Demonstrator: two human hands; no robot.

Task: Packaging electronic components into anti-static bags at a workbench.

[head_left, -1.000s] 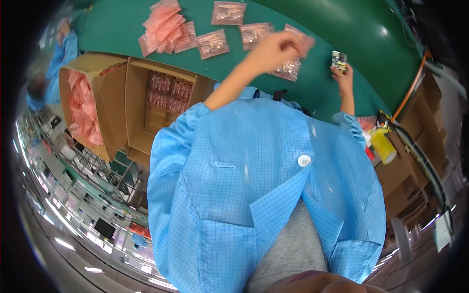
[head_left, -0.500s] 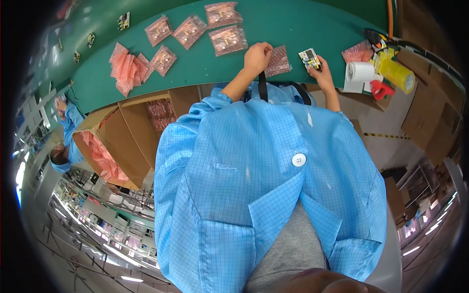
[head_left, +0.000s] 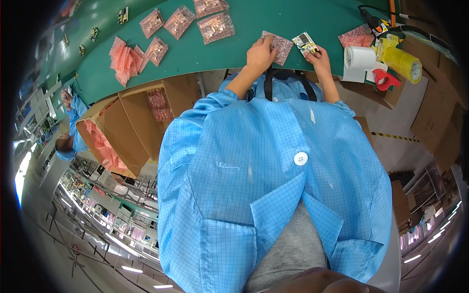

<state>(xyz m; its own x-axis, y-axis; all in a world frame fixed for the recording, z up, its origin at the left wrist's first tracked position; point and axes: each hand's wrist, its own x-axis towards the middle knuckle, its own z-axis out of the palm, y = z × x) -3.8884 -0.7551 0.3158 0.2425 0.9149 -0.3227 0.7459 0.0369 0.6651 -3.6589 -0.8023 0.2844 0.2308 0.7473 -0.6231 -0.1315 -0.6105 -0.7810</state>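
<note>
My left hand (head_left: 260, 54) has closed on the left side of a pink bubble-wrap bag (head_left: 282, 48) near the front edge of the green table. Its fingertips lie partly over the bag. To the right, a small circuit board (head_left: 305, 43) with a white and yellow surface and dark parts is gripped at its lower right corner by my right hand (head_left: 320, 62). Board and bag are close together, with a narrow gap between them. Whether the bag's mouth is spread cannot be made out.
Filled bubble-wrap bags (head_left: 216, 28) lie at the back left, beside a pile of flat pink bags (head_left: 128, 61). Several loose circuit boards (head_left: 123, 15) sit farther left. On the right are a white paper roll (head_left: 360, 57), yellow tape (head_left: 403, 66) and cables. Cardboard boxes (head_left: 124, 129) stand below the table.
The bubble-wrap bag has turned and come up off its earlier place with my left hand now on its side. The board in my right hand has tilted and shifted slightly left.
</note>
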